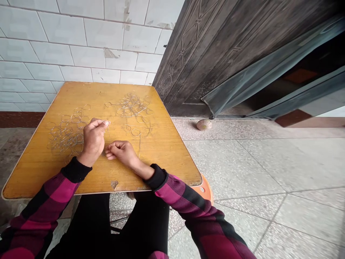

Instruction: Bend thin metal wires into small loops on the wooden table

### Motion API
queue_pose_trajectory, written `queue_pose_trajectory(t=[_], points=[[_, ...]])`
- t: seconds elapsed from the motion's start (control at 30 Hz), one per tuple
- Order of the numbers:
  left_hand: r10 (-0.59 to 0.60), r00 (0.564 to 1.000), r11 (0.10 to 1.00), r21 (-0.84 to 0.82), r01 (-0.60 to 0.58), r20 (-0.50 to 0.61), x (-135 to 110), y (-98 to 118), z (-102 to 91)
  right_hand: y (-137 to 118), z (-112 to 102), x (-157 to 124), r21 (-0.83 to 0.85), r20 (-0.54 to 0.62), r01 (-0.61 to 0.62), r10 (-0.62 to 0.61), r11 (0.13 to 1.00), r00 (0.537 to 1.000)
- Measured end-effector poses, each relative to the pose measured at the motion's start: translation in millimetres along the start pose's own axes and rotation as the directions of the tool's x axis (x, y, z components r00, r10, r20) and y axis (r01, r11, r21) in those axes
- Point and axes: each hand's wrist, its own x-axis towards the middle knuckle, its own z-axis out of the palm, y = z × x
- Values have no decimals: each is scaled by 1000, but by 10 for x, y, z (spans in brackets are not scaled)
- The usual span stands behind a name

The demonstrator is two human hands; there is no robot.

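Observation:
Over the wooden table [159,162] my left hand [93,138] is closed in a pinch, thumb on top. A thin wire [108,132] shows at its fingertips, hanging down a little. My right hand [122,151] is just right of it and lower, its fingers curled closed; what they hold, if anything, is hidden. Beside my left hand lies a loose heap of thin wire rings [63,135]. A second tangle of wire pieces [132,104] lies farther back on the table, right of the middle. One straighter wire [139,144] lies near my right wrist.
A white tiled wall [78,55] stands behind the table, and a dark carved door [185,68] with a grey-green curtain [242,75] is at the right. A roundish pale object [204,124] sits on the floor. Something orange [206,189] shows under the table's right corner.

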Motion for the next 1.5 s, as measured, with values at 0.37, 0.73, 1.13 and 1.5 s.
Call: queue_pose_trajectory(t=[0.37,0.73,1.13,1.5], points=[[118,993,992,44,-119,25,23,-11,-34,-5,53,-19,76,70,-212,207,974,976],[102,994,995,1,-102,-25,147,37,-83,111,105,-72,0,160,-311,307,951,938],[-275,925,957,-15,288,262,78,-46,-110,-550,-491,-221,-302,166,316,-277,899,946],[-259,930,966,77,247,260,-61,-154,-59,-338,-454,51,-288,83,240,-225,927,971]])
